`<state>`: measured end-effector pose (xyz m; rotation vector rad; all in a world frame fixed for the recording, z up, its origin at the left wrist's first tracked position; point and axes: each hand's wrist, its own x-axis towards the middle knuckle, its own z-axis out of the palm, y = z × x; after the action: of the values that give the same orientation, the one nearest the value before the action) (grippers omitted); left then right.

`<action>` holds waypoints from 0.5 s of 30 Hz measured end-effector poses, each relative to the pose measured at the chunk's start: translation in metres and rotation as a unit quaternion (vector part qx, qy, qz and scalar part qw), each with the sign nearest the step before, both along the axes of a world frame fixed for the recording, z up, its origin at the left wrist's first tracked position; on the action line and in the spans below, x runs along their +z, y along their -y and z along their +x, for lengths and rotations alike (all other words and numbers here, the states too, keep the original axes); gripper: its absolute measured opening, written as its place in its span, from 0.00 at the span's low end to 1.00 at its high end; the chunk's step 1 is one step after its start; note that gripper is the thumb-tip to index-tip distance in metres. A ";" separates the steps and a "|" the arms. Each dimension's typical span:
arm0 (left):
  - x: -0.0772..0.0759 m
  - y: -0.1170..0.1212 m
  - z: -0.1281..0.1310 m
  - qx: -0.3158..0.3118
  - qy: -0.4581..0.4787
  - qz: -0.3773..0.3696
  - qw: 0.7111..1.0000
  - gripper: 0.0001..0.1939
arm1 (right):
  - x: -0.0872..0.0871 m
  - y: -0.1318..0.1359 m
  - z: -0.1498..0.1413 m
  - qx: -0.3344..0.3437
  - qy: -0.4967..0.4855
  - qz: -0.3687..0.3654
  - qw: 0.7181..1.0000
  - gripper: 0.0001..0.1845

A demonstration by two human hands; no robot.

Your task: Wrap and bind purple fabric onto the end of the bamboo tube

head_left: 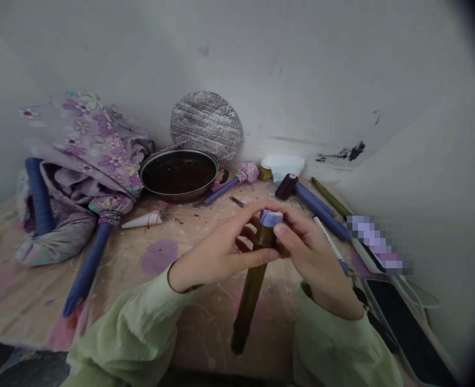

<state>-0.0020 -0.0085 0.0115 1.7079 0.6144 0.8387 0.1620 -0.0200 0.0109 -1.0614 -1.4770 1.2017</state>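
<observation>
Together, two hands hold a long green-brown stick near its top. The left hand [217, 247] comes in from the left with its wrist low and its fingers pointing to the right. Its thumb lies almost flat across the front of the stick [247, 301], and its pointing finger bends up and over like a little bridge. The other fingers curl in behind, so this hand has a loose hold around the stick. The right hand [306, 250] leans in from the other side, its back turned up and its thumb bent. That thumb pushes on the side of the purple band [271, 217], with a finger behind, so it pinches the band at the stick's top end. Some right fingertips hide behind the stick, and I cannot tell how they sit.

The stick is between the two arms, with its top tipped away and its bottom end near the person. I cannot tell if that end touches the table [205, 328]. Both arms bend inward in pale green sleeves [141, 317]. Past the hands are a round pan [173, 196] and a dark spool of thread [286, 186]. A phone [410, 333] lies near the right sleeve.
</observation>
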 end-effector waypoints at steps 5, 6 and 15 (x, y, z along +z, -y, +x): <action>0.002 0.000 -0.001 0.026 0.032 -0.023 0.999 0.25 | 0.001 -0.002 0.001 -0.059 0.053 0.075 0.994 0.10; 0.001 -0.001 -0.002 0.026 0.037 -0.033 0.998 0.25 | 0.001 -0.002 0.003 -0.071 0.067 0.090 0.991 0.08; 0.005 -0.006 -0.007 0.028 0.020 -0.053 0.998 0.26 | 0.013 0.005 0.008 -0.075 0.085 0.125 0.986 0.03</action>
<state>-0.0087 -0.0029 0.0161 1.5820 0.6697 0.8624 0.1699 -0.0253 0.0236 -1.1000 -1.6002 0.8121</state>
